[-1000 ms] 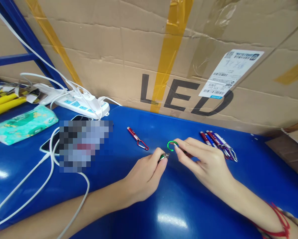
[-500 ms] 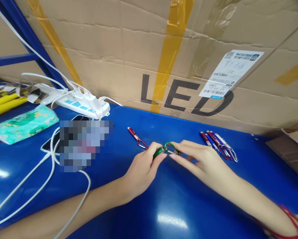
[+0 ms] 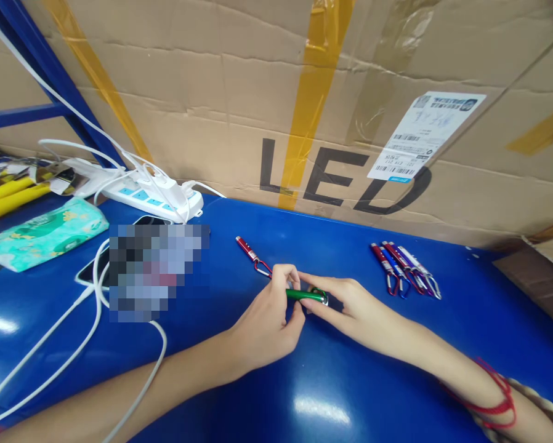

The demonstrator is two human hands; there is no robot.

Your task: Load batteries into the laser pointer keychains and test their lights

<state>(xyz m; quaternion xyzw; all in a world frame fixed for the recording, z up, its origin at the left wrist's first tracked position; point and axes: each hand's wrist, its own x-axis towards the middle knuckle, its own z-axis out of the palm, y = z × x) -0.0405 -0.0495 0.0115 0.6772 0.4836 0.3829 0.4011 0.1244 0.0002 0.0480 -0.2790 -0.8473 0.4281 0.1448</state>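
The left hand (image 3: pixel 267 323) and right hand (image 3: pixel 357 306) meet over the desk (image 3: pixel 258 406), in from its back edge, each grip narrow and holding the green penlight (image 3: pixel 308 295), which runs roughly parallel to that edge. A red penlight (image 3: pixel 246 248) lies just beyond the left hand. More penlights (image 3: pixel 394 261) lie side by side farther right, near the back edge.

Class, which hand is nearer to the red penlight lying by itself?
Left. The left hand is by the near end of the red penlight; the right hand is farther off, beyond the left.
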